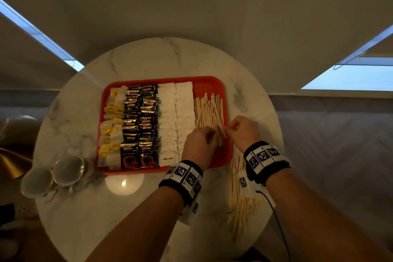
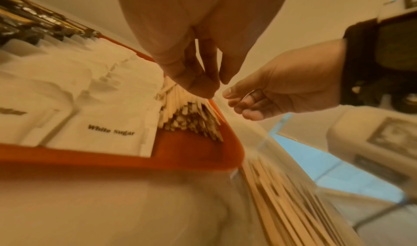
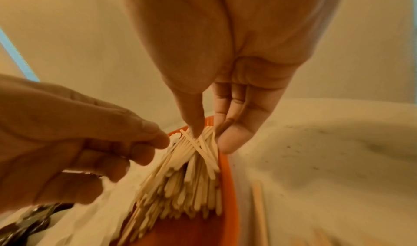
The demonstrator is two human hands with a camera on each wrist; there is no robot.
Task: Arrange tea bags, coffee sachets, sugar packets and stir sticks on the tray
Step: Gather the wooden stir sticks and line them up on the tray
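A red tray (image 1: 208, 87) on a round marble table (image 1: 170, 57) holds columns of tea bags (image 1: 112, 125), black coffee sachets (image 1: 140, 123) and white sugar packets (image 1: 176, 117). A pile of wooden stir sticks (image 1: 209, 110) fills its right side. Both hands meet over the near end of that pile. My left hand (image 1: 209, 136) has curled fingers pinched on the sticks (image 2: 187, 114). My right hand (image 1: 231, 128) pinches stick ends between thumb and fingers (image 3: 210, 134). The left hand (image 3: 146, 148) sits just left of the pile (image 3: 187, 178).
More loose stir sticks (image 1: 240, 198) lie on the table right of the tray, under my right wrist. Two clear glasses (image 1: 68, 170) stand at the table's left edge beside a gold lamp (image 1: 10, 164). A cable trails from the right wristband.
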